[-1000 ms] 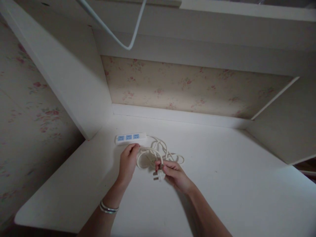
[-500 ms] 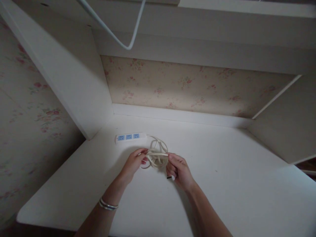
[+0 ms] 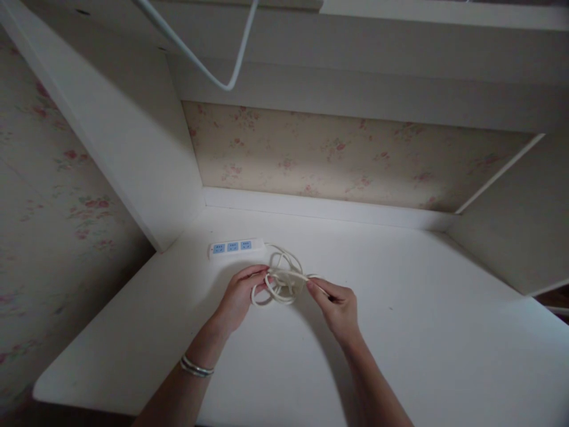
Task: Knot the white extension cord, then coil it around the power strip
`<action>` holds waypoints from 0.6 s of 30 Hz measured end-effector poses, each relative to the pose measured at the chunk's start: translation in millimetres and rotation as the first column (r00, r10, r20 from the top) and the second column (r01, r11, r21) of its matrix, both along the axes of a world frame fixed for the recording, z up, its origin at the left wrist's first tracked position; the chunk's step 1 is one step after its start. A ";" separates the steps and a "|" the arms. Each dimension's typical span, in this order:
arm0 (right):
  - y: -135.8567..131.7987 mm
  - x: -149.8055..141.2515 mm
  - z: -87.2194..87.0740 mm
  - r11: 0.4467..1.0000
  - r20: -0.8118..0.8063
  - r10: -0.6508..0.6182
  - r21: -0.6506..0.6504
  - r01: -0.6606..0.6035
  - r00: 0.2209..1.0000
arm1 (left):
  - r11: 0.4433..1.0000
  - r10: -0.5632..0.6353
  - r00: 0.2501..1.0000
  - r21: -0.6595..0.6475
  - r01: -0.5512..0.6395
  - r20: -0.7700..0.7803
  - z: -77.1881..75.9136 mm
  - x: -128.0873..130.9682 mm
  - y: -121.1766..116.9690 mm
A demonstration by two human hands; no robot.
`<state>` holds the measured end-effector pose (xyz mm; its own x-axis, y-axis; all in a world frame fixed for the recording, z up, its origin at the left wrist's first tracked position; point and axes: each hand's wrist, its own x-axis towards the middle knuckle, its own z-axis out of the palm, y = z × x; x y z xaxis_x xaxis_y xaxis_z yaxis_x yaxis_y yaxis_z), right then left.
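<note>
A white power strip (image 3: 258, 244) with blue socket faces lies on the white desk. Its cream power cord (image 3: 288, 274) runs from the right end into a loose, tangled coil. My left hand (image 3: 240, 296) grips the coil's left side, thumb and fingers closed around the strands, and a loop hangs below the fingers. On the right side, my right hand (image 3: 335, 305) pinches a length of the same cord between thumb and forefinger. The cord stretches between both hands. I cannot see the plug, which my right hand seems to cover.
The white desk (image 3: 427, 332) has a rounded front left corner (image 3: 40, 388). A white side panel (image 3: 146, 178) rises at left, with a shelf (image 3: 355, 95) across the back. A bent white rod (image 3: 229, 86) hangs overhead. Flowered wallpaper (image 3: 311, 154) covers the wall.
My right hand has shifted slightly right and turned, drawing the cord with it. The plug end seen under it before is now out of sight. The left hand stays nearly in place.
</note>
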<state>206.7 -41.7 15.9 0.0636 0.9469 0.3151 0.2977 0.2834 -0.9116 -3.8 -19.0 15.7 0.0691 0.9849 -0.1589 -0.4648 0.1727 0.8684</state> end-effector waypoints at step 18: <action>-4.3 -26.2 -0.3 0.972 0.224 0.228 -0.001 -0.233 0.948 | 0.975 0.027 0.958 0.217 0.038 -0.286 -0.6 14.9 -9.1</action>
<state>180.5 -46.0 15.5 -0.2295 0.9191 0.3202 0.4151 0.3900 -0.8220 11.1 -28.0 15.1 0.0579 0.9973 0.0459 -0.1909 -0.0341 0.9810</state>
